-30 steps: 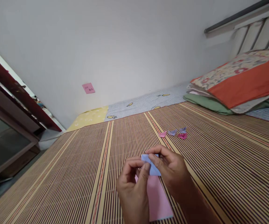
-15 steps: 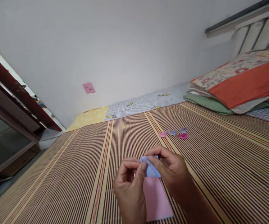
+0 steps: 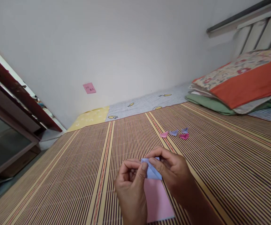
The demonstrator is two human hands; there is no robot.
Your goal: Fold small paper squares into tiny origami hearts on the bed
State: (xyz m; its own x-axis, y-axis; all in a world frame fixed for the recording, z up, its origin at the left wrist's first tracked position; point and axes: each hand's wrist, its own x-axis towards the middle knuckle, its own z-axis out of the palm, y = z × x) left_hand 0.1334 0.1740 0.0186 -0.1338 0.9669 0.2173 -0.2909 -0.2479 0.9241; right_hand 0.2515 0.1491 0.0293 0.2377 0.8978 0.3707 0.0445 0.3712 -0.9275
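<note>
A folded piece of light blue paper (image 3: 153,171) is held up between both hands. My left hand (image 3: 133,182) pinches its left side, thumb in front. On its upper right part, my right hand (image 3: 169,167) grips it between thumb and fingers. Beneath and nearer to me lies a pink paper pad (image 3: 158,201) on the striped mat (image 3: 130,137). Farther off on the mat sit small folded papers: a light pink one (image 3: 164,134), a blue one (image 3: 173,133), a purplish-blue one (image 3: 184,130) and a magenta one (image 3: 184,136).
Folded bedding with an orange band (image 3: 248,79) is piled at the right, near a slatted headboard (image 3: 262,34). A pink note (image 3: 89,88) is stuck on the wall. At the left stands a cabinet with a glass panel (image 3: 4,143).
</note>
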